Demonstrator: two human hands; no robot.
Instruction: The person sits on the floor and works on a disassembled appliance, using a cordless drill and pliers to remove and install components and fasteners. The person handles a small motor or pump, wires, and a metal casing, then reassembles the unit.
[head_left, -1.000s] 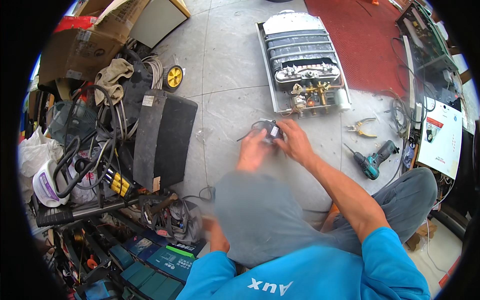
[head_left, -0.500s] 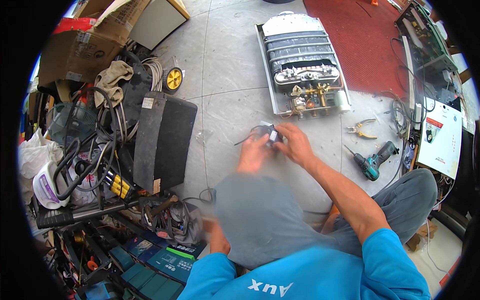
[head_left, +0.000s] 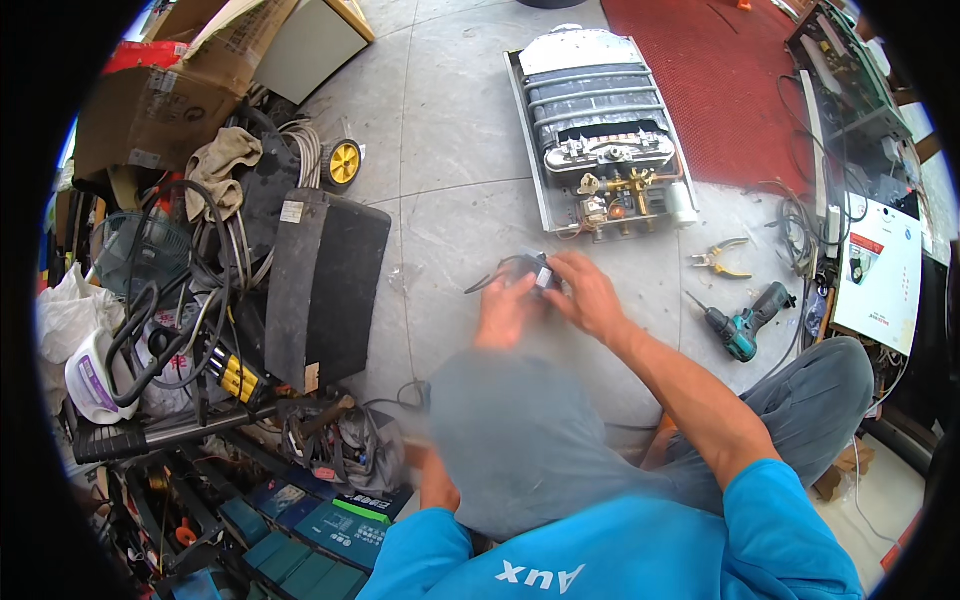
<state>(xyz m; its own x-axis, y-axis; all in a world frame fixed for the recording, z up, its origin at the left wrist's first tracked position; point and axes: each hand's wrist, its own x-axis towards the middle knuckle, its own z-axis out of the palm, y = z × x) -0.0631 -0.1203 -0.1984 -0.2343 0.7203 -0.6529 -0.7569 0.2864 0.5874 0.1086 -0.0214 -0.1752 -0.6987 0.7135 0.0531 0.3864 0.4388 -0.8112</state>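
Note:
A small black device with a pale label (head_left: 532,270) and a short dark cable is held between my two hands, low over the grey floor. My left hand (head_left: 506,305) grips its left part, with the thumb on it; part of it is hazy. My right hand (head_left: 585,295) has its fingers curled round the right side. Beyond them lies an opened gas water heater (head_left: 590,110) with grey coils and brass valve fittings. Pliers with yellow handles (head_left: 732,272) and a teal cordless drill (head_left: 742,330) lie to the right of my hands.
At left are a black box (head_left: 318,285), cardboard (head_left: 165,110), a yellow wheel (head_left: 342,160), hoses and bags, with teal cases (head_left: 300,550) below. At right, loose cables, a white panel (head_left: 880,275) and appliances line the edge. A red mat (head_left: 700,90) lies beyond.
My hands and the device have shifted slightly left, with the right hand's fingers a little lower than a second ago. The surroundings show only a slight shift in view.

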